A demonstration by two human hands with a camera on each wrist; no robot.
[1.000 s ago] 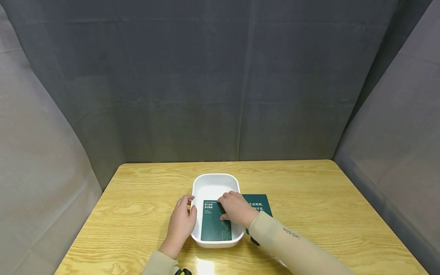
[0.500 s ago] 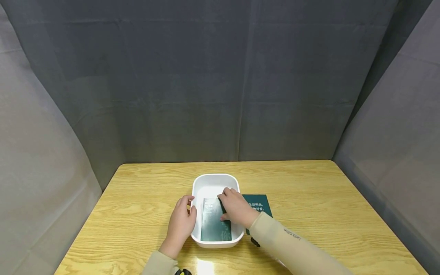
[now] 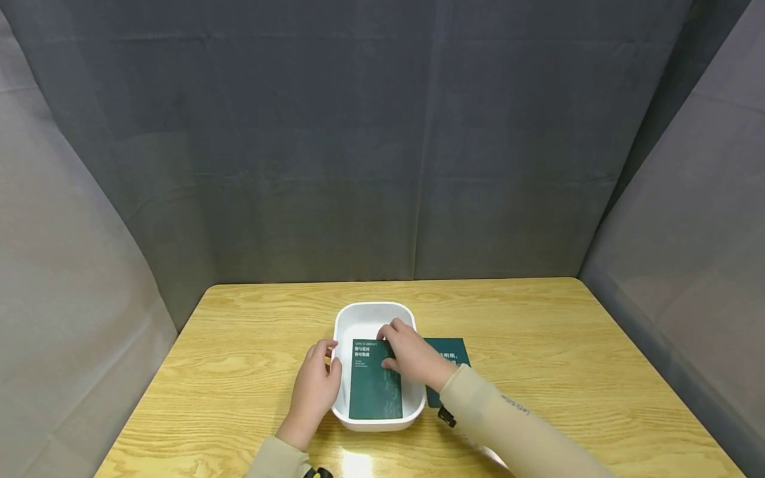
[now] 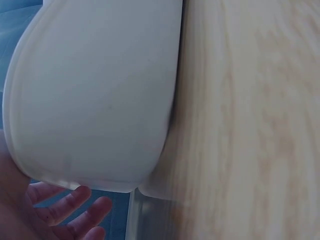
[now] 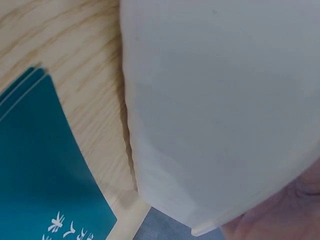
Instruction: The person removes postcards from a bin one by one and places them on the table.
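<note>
A white tub (image 3: 370,309) stands on the wooden table (image 3: 251,345). Inside it lies a dark green booklet (image 3: 372,388) with white print on its cover. My right hand (image 3: 411,356) reaches over the tub's right wall and grips the booklet's upper right edge, thumb on the cover. Against the tub's left outer wall rests my left hand (image 3: 315,388), thumb near the rim. In the left wrist view its fingers (image 4: 75,210) lie loosely spread beside the tub's wall (image 4: 100,100). The right wrist view is mostly filled by the tub's wall (image 5: 225,100).
More green booklets (image 3: 452,350) lie stacked on the table just right of the tub, partly under my right forearm; the right wrist view shows the stacked booklets (image 5: 45,170) too. Grey cloth walls (image 3: 382,146) close in the table's back and both sides.
The booklet has slid slightly farther into the tub and settled flatter. My right hand moved a little away from me with it. The left hand has not moved.
</note>
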